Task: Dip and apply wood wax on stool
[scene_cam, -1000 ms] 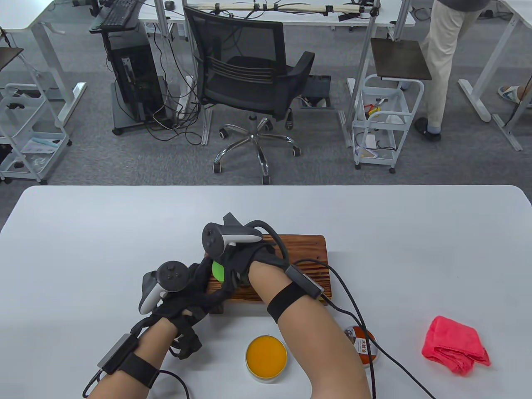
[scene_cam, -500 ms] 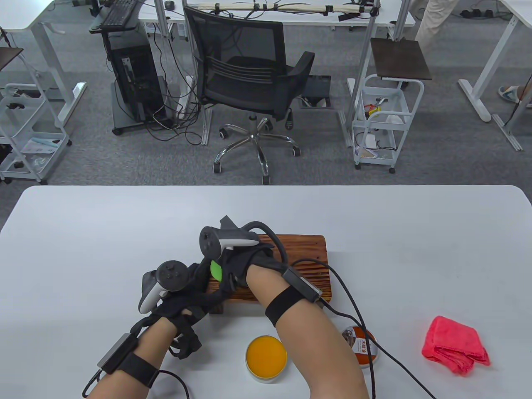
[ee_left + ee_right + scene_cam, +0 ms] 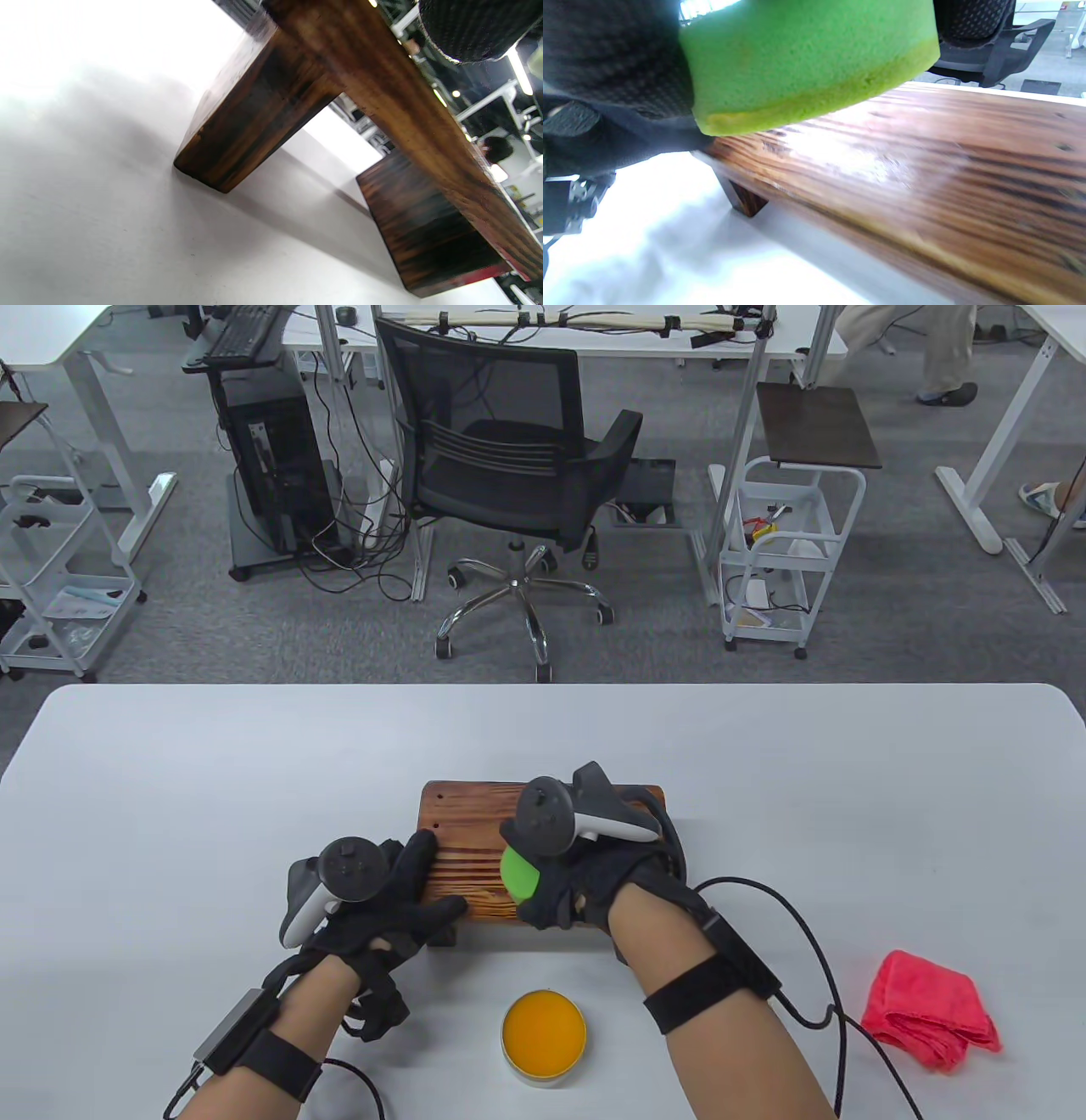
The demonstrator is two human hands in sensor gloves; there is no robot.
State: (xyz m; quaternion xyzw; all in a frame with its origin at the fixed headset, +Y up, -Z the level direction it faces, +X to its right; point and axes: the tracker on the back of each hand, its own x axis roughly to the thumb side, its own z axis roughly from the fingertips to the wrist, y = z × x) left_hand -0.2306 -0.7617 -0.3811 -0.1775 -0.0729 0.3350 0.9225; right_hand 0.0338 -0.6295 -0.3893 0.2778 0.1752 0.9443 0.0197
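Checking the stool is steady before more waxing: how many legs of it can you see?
2: one leg under the stool's left end, near the left hand; the other under the far end. More may be hidden.

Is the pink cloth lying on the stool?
No, the pink cloth lies on the table, well right of the stool.

A black mesh office chair [image 3: 509, 466] stands on grey carpet [image 3: 170, 636]. Left of it, a computer tower [image 3: 276, 475]; right, a white wire cart [image 3: 785, 551].
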